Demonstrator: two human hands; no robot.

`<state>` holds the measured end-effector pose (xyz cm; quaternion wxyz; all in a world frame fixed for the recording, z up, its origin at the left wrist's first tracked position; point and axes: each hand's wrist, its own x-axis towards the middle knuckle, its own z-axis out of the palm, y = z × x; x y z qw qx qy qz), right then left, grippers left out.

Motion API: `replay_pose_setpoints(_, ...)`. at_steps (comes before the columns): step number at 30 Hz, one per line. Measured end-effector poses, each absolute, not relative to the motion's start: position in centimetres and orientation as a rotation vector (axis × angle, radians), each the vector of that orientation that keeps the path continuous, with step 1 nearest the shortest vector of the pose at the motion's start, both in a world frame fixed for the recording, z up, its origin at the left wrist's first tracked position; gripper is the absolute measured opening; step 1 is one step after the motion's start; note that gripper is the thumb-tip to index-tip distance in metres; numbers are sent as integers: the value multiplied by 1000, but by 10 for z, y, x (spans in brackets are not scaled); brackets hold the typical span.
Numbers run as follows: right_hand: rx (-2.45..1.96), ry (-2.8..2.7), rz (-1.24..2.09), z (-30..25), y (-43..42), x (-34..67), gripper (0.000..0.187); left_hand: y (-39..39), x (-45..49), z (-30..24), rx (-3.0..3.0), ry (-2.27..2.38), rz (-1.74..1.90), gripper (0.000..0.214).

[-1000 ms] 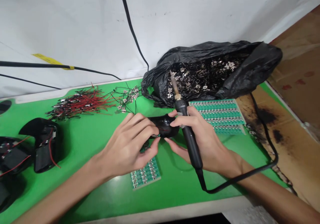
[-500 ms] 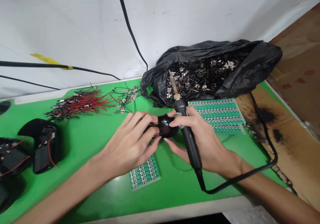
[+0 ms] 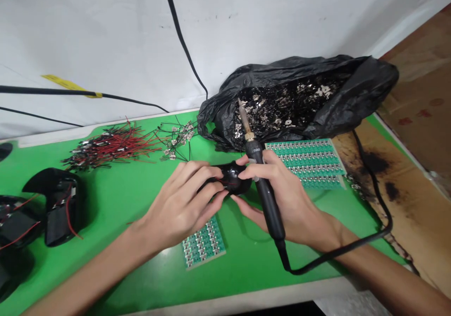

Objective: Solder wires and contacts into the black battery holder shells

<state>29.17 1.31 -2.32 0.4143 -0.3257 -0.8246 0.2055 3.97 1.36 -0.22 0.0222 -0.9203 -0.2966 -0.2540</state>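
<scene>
My left hand (image 3: 186, 198) is closed on a glossy black plastic housing (image 3: 233, 175), its fingertips bent over the near side. A thin red wire shows inside the housing; much of the piece is hidden by fingers. My right hand (image 3: 291, 194) carries a soldering iron (image 3: 270, 210), lying across the palm with its tip pointing up and away toward the black bag. The thumb and fingers of that same hand also grip the housing's right end. Below my left hand, partly covered, lies a green circuit board panel (image 3: 204, 244).
More black housings (image 3: 63, 208) with red wires stand at the left. Behind them is a pile of red and black wires (image 3: 112, 146), beside metal tabs (image 3: 179, 137). A black plastic bag (image 3: 366, 90) holds many metal pieces. More board panels (image 3: 310, 156) lie right; cables hang along the wall.
My left fingers have shifted slightly over the housing. The right hand, the soldering iron and the housing stay almost where they were.
</scene>
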Motion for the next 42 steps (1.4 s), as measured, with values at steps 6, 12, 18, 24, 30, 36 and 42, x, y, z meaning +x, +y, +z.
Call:
replay_pose_setpoints(6, -820, -2071, 544, -22, 13, 292, 42, 10, 43, -1, -2797, -885, -749, 15)
replay_pose_setpoints(12, -822, -2062, 555, -22, 13, 292, 44, 4, 45, 2, -2792, -924, -756, 19)
replay_pose_setpoints(18, -833, -2064, 550, -23, 13, 292, 45, 3, 45, 2, -2928, -1131, -813, 15)
replay_pose_setpoints(24, -835, -2061, 570, -24, 14, 292, 44, 10, 44, 5, -2966, -1108, -781, 14)
replay_pose_setpoints(30, -827, -2060, 540, -22, 13, 292, 44, 12, 43, 7, -2900, -987, -731, 15)
replay_pose_setpoints(36, -838, -2063, 535, -23, 13, 292, 45, 12, 45, 6, -2787, -874, -597, 15)
replay_pose_setpoints(42, -854, -2065, 526, -22, 12, 292, 45, 10, 46, 13, -2744, -878, -536, 10)
